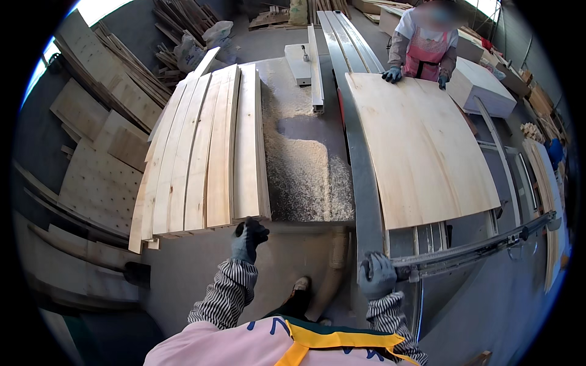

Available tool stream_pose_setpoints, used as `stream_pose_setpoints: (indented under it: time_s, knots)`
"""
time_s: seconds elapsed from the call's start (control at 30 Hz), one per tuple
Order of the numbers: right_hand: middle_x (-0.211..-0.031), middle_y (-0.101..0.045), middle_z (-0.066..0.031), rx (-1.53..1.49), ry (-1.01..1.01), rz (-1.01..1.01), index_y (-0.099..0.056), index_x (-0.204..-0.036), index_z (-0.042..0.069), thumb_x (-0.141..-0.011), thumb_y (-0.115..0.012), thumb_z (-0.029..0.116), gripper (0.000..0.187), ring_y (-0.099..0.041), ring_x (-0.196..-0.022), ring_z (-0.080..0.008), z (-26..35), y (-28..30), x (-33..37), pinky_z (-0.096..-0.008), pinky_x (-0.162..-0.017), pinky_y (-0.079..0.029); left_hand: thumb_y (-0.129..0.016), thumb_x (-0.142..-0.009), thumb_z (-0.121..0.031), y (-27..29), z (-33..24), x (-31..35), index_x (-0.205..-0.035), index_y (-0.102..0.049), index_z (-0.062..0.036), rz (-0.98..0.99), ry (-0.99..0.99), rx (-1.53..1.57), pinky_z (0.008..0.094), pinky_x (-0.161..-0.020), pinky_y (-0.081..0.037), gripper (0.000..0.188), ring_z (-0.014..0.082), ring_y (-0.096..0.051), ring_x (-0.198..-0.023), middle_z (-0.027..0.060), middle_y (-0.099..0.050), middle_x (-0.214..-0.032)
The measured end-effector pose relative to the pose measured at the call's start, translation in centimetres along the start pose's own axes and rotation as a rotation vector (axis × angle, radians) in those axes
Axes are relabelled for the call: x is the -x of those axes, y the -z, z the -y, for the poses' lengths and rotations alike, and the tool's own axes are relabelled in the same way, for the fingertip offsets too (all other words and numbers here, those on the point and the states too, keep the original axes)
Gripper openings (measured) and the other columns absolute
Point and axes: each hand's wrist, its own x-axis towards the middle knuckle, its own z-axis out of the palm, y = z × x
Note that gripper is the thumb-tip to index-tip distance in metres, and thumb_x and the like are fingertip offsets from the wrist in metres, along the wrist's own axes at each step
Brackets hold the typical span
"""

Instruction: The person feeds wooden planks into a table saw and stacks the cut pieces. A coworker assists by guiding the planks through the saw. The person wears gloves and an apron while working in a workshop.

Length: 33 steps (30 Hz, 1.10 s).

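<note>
My left hand (pixel 249 240), in a grey glove with dark fingers, is raised just off the near end of a stack of long wooden strips (pixel 201 152). Its fingers are curled, and I see nothing in them. My right hand (pixel 377 276), gloved the same way, is closed over the left end of a metal rail (pixel 476 247) at the near side of the sliding table saw. Beyond that rail a large plywood sheet (pixel 421 152) lies on the saw's sliding table. A co-worker in a pink apron (pixel 421 56) rests both gloved hands on its far edge.
Sawdust (pixel 302 177) covers the saw bed between the strips and the sheet. A long metal fence (pixel 314 67) stands beyond it. Plywood boards (pixel 101 165) lean along the left wall. A pale block-like stack (pixel 482 85) sits at the right. A thick hose (pixel 337 250) hangs below the bed.
</note>
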Motion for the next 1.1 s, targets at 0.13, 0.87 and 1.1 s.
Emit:
stream_pose_setpoints:
  time_s: [0.13, 0.87, 1.1]
  knots:
    - [-0.108, -0.062, -0.0147, -0.066, -0.072, 0.056, -0.058, -0.113, 0.003, -0.076, -0.067, 0.025, 0.043, -0.058, -0.102, -0.0316, -1.3, -3.5, -8.3, -0.0413, -0.089, -0.047, -0.059, -0.092, -0.032, 2.4, 2.3, 2.6, -0.088, -0.053, -0.007, 0.157, 0.156, -0.024, 0.0341, -0.059, -0.053, 0.026, 0.0222, -0.062, -0.067, 0.0073, -0.057, -0.078]
    - [-0.109, -0.062, -0.0153, -0.225, -0.429, 0.146, -0.059, -0.117, 0.009, -0.081, -0.063, 0.021, 0.039, -0.057, -0.101, -0.0332, 3.5, 3.7, 20.4, -0.0388, -0.09, -0.045, -0.057, -0.091, -0.04, 10.7, 8.3, 17.2, -0.087, -0.052, -0.0071, 0.339, 0.393, -0.248, 0.0336, -0.059, -0.053, 0.033, 0.0212, -0.06, -0.064, 0.0058, -0.056, -0.075]
    - [-0.104, -0.063, -0.0147, -0.27, -0.625, 0.217, -0.06, -0.115, 0.008, -0.081, -0.063, 0.022, 0.037, -0.058, -0.091, -0.0301, 4.6, 6.5, 21.8, -0.0374, -0.082, -0.047, -0.059, -0.091, -0.035, 10.4, 10.1, 20.2, -0.1, -0.056, -0.0022, 0.43, 0.385, -0.22, 0.0351, -0.067, -0.055, 0.035, 0.0244, -0.065, -0.072, 0.0103, -0.062, -0.082]
